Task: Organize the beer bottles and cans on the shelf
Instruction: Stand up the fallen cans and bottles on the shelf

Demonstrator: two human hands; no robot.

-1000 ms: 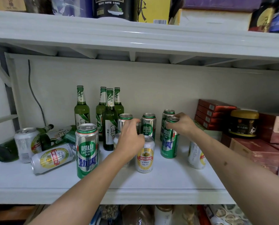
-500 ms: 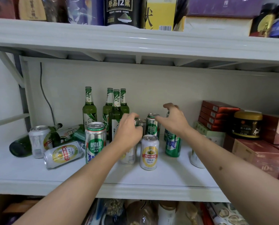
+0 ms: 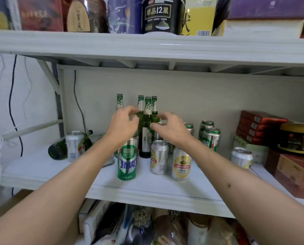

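Several green beer bottles [image 3: 146, 138] stand upright at the back of the white shelf [image 3: 147, 189]; another bottle [image 3: 58, 151] lies on its side at the left. In front of them stand a tall green can [image 3: 127, 159], a silver can [image 3: 159, 157] and a yellow-label can [image 3: 181, 163]. More green cans [image 3: 211, 138] stand to the right. My left hand [image 3: 123, 125] and right hand [image 3: 169, 129] hover in front of the upright bottles, on either side of the front one. Their fingers are loosely curled and hold nothing. I cannot tell whether fingertips touch the glass.
A silver can [image 3: 74, 145] stands by the lying bottle, another silver can [image 3: 241, 157] at the right. Red boxes [image 3: 259, 126] and a dark gold-lidded jar [image 3: 297, 138] fill the right end. Boxes and tins line the upper shelf [image 3: 147, 48]; bags sit below.
Both hands have let go of the cans they held and risen to the upright bottles. The cans now stand on the shelf. The camera has moved closer.
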